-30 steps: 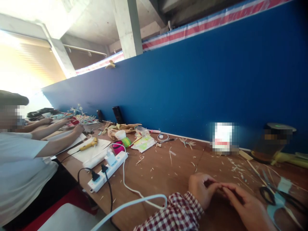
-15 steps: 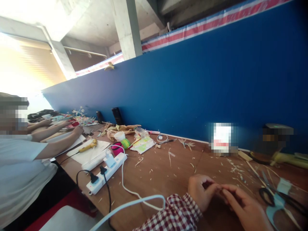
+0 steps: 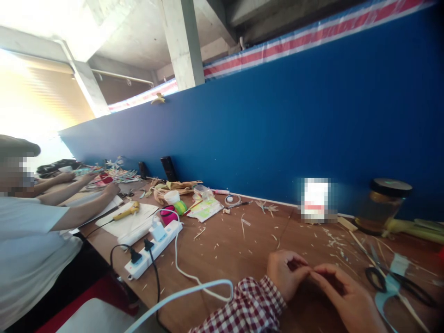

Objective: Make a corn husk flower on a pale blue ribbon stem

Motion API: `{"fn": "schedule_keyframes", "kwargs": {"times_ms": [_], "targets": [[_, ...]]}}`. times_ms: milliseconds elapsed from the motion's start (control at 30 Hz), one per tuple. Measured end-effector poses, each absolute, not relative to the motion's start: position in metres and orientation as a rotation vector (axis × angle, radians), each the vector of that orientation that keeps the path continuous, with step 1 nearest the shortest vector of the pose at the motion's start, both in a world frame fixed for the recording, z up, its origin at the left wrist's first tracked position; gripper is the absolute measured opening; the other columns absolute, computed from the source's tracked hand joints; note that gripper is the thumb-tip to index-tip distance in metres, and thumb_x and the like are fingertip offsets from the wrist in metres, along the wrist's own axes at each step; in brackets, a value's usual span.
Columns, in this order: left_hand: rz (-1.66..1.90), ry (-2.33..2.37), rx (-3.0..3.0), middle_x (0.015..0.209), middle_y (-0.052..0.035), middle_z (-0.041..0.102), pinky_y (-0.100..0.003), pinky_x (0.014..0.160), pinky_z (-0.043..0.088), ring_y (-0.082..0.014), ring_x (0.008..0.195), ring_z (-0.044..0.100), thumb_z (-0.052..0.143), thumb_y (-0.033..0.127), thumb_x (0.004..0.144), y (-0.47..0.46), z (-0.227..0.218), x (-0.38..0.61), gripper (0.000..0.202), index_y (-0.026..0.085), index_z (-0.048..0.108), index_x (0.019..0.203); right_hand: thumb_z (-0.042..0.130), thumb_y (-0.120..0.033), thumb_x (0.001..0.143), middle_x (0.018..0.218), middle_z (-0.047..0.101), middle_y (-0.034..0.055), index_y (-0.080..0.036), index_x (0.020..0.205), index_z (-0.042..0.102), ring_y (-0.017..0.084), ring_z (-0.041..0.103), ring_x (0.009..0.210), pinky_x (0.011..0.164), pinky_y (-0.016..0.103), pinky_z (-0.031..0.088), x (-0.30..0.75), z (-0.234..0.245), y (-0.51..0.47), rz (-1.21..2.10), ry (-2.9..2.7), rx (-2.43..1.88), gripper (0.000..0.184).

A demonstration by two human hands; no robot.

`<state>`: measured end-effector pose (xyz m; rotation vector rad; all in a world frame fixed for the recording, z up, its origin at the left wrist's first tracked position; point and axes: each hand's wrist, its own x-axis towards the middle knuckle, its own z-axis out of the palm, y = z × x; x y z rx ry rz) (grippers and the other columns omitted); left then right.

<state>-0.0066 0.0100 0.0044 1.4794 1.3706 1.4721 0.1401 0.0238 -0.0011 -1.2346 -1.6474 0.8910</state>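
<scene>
Red-and-white checked sleeve point(image 3: 248, 305) above the left hand point(image 3: 286, 274); right hand point(image 3: 348, 298) bare

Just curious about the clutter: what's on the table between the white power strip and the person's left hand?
In the head view, a white cable trails from the power strip over the wooden table, strewn with pale slivers; nothing else before the left hand.

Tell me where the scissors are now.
In the head view, the scissors lie on the table at lower right, just beyond the right hand, nearer than the jar.
</scene>
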Motion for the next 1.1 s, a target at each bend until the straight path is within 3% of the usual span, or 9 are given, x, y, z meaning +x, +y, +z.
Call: {"fn": "schedule_keyframes", "kwargs": {"times_ms": [167,333,533,733,933,1100], "targets": [[1.454,1.360,1.474,0.060,-0.0026,0.064,-0.020,0.053,0.042,-0.0109,0.055,0.053,0.068,0.024,0.064,0.009,0.006,-0.008,0.013,0.014,0.071,0.072,0.057,-0.050,0.069,0.061,0.063,0.0019,-0.020,0.081,0.062,0.016,0.057,0.052,0.048,0.023,0.049,0.145,0.001,0.026,0.987,-1.748,-1.273,0.034],[1.421,1.362,1.455,0.059,-0.0021,0.064,-0.020,0.052,0.042,-0.0109,0.055,0.052,0.069,0.030,0.064,0.009,0.005,-0.008,0.018,0.014,0.071,0.072,0.050,-0.052,0.073,0.054,0.059,0.0005,-0.019,0.081,0.060,0.016,0.054,0.045,0.045,0.025,0.046,0.142,0.008,0.021,0.977,-1.760,-1.289,0.035],[1.393,1.393,1.453,0.061,-0.0021,0.065,-0.020,0.054,0.043,-0.0111,0.056,0.054,0.068,0.030,0.065,0.012,-0.002,-0.007,0.018,0.015,0.071,0.074,0.048,-0.049,0.074,0.060,0.062,0.0003,-0.022,0.077,0.058,0.017,0.059,0.053,0.055,0.026,0.048,0.132,0.009,0.012,0.735,-1.700,-1.262,0.029],[1.344,1.512,1.524,0.065,-0.0018,0.067,-0.020,0.056,0.044,-0.0120,0.060,0.058,0.069,0.031,0.065,0.013,-0.007,-0.009,0.018,0.016,0.070,0.076,0.044,-0.043,0.080,0.079,0.067,0.0051,-0.020,0.084,0.059,0.019,0.065,0.067,0.060,0.027,0.051,0.139,-0.003,0.020,0.598,-1.898,-1.213,0.027],[1.299,1.614,1.638,0.070,-0.0008,0.068,-0.020,0.058,0.045,-0.0119,0.062,0.060,0.069,0.029,0.065,0.008,0.000,-0.011,0.015,0.019,0.070,0.076,0.043,-0.035,0.082,0.078,0.067,0.0036,-0.022,0.085,0.058,0.017,0.065,0.067,0.057,0.025,0.051,0.149,-0.011,0.026,0.331,-2.123,-1.129,0.021],[1.284,1.643,1.682,0.071,-0.0001,0.068,-0.020,0.058,0.045,-0.0120,0.063,0.061,0.070,0.028,0.064,0.007,0.002,-0.012,0.016,0.020,0.070,0.078,0.042,-0.035,0.082,0.076,0.066,0.0031,-0.022,0.084,0.056,0.017,0.064,0.063,0.054,0.025,0.050,0.149,-0.012,0.026,0.301,-2.167,-1.146,0.019]]}}
